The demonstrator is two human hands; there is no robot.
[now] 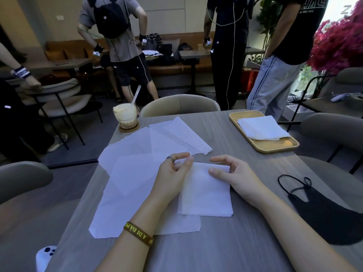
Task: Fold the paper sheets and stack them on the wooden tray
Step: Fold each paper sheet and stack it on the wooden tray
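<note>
The step in hand appears to be the finishing of one fold. The folded sheet [206,191] lies on the counter [225,242], left of the wooden tray [275,149] and nearer to the person, well apart from it. The right hand [233,173] has its grip clamped on the sheet's far right corner, thumb on top. The left hand [172,173] is curled at the far left corner; whether its grip holds the paper, one cannot tell. The tray already carries a stack [263,127]. Next, the sheet probably must be lifted and laid squarely on that stack; then the unfolded sheets [133,169], further left of the tray, wait.
</note>
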